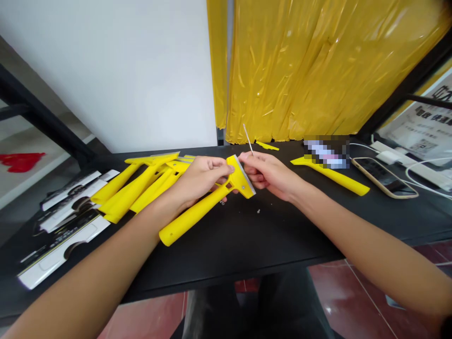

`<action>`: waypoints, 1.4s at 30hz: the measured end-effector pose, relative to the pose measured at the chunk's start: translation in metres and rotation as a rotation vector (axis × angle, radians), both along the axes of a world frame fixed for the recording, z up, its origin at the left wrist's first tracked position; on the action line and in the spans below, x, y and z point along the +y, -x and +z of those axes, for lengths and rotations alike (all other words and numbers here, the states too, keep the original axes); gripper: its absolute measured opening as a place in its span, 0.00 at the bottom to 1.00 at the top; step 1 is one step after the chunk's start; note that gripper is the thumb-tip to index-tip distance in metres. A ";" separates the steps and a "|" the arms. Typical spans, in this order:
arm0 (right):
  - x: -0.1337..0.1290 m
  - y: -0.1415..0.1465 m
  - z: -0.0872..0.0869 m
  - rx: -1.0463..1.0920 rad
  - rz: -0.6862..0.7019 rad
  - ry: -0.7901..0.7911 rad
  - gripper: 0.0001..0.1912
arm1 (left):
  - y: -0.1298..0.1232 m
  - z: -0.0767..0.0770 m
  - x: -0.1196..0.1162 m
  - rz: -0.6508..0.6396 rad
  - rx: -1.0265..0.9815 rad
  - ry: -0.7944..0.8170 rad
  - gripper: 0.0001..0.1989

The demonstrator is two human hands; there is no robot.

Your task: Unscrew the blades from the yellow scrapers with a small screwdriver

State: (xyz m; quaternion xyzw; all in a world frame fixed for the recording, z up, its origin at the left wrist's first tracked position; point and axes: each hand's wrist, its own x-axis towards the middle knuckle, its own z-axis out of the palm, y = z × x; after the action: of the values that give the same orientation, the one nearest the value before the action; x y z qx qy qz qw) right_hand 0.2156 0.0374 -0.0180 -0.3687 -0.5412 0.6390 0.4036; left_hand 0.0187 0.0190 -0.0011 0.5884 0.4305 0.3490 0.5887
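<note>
My left hand [205, 176] is closed on a yellow scraper [197, 214], pinching it by the wide head, with the handle slanting down toward me. A metal blade edge runs along the head's right side, and a small screw shows on its face. Close to that edge, my right hand [268, 173] is closed on a thin light-coloured rod [248, 137] that sticks up from the fingers; its lower end is hidden. Several more yellow scrapers [137, 188] lie in a pile left of my left hand. Beyond my right hand rests a small yellow plastic piece [267, 146].
Black-and-white boxes [67, 249] lie at the table's left. To the right are a yellow handle [335, 178], a phone [383, 176], a partly blurred item [326, 153] and a power strip [413, 162] with white cables. Yellow plastic sheeting [300, 70] hangs behind the black table [282, 240].
</note>
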 end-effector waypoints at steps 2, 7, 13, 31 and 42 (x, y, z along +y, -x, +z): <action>0.003 -0.002 0.000 0.035 -0.074 -0.024 0.22 | 0.001 0.000 0.002 0.096 0.008 0.008 0.10; 0.010 -0.014 -0.001 -0.077 -0.216 -0.164 0.21 | 0.000 0.001 0.008 0.169 -0.024 0.026 0.10; 0.006 -0.008 -0.010 -0.176 -0.001 -0.140 0.19 | -0.008 0.004 0.002 0.160 -0.039 -0.025 0.12; 0.005 0.003 -0.023 0.015 -0.048 0.128 0.25 | -0.006 -0.021 -0.014 0.140 0.851 -0.772 0.22; -0.003 0.009 -0.019 0.144 -0.011 0.144 0.22 | -0.008 -0.030 -0.015 0.194 1.248 -0.994 0.22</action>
State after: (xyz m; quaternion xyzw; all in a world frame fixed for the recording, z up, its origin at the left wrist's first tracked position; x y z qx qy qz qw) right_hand 0.2065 0.0344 -0.0370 -0.3528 -0.4615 0.6988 0.4174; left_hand 0.0267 0.0041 -0.0307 0.8283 0.5236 0.1560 -0.1243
